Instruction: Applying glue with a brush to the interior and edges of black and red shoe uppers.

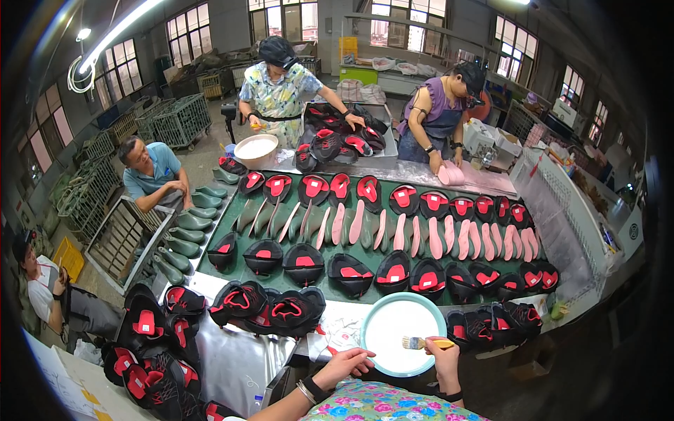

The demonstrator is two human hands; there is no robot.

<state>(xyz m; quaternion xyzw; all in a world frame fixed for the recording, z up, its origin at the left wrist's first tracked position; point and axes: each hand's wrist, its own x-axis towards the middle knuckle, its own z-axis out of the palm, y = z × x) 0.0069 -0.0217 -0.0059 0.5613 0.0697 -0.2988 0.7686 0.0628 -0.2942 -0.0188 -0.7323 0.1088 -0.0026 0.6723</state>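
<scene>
My right hand (445, 359) grips a paintbrush (415, 343) by its yellow handle. The bristles point left, over a light-blue basin (441, 317) of white liquid (399, 330). My left hand (345, 368), empty with its fingers loosely stretched out, is by the basin's left rim; whether it touches the rim I cannot tell. Beyond the basin, black shoe uppers with red linings (428, 276) line the near side of a green work surface (232, 275). Pink insoles (449, 235) and green shoe lasts (246, 216) stand in a row behind them.
More uppers are heaped on the metal table (232, 358) at left and beside the basin. Across the table, one co-worker (277, 88) reaches into an upper pile near a white bowl (255, 148); another (439, 112) handles pink insoles. Two people sit at left. Wire carts (179, 119) stand behind.
</scene>
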